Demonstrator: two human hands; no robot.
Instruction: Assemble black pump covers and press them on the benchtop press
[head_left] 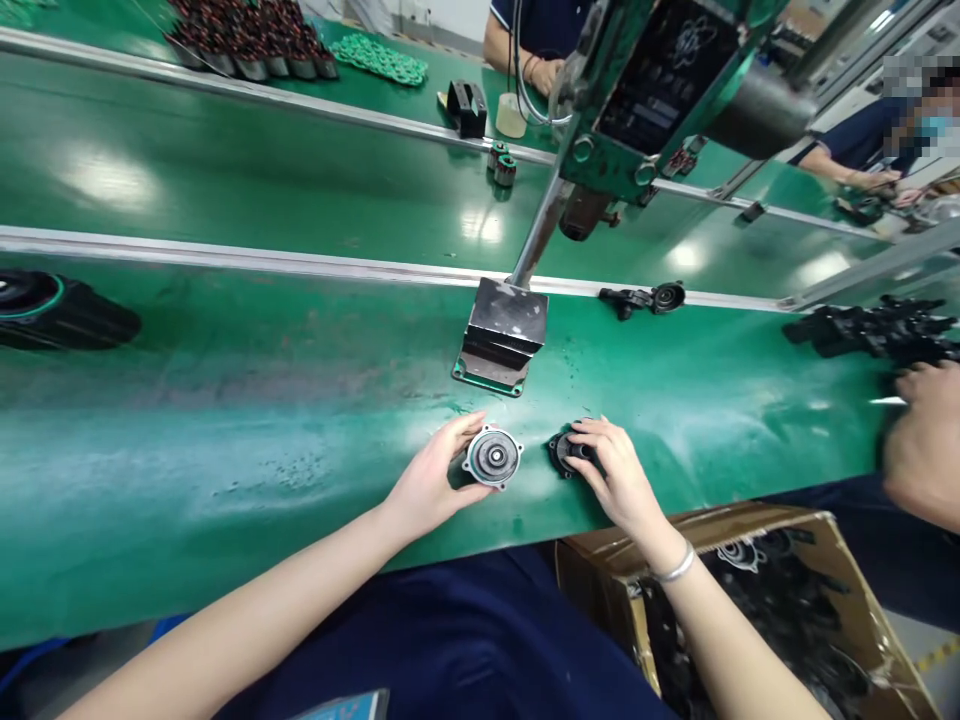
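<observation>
My left hand (435,475) curls around the left side of a round metal motor housing (495,457), thumb below and fingers above. The housing faces up, showing its ringed inside and small screw lugs on the rim. To its right, my right hand (611,465) grips a black pump cover (560,453) with a short round stub, thumb and fingers pinching the stub. Housing and cover are a small gap apart, both at the green bench top. Behind them stands the black metal block (504,325) on the base of a bench press.
The press head (645,100) overhangs the block. Another black part (645,298) lies by the rail. A black motor body (67,310) lies left, black parts (877,328) right. An open cardboard box (847,560) of parts stands below right, near a co-worker's hand (926,440).
</observation>
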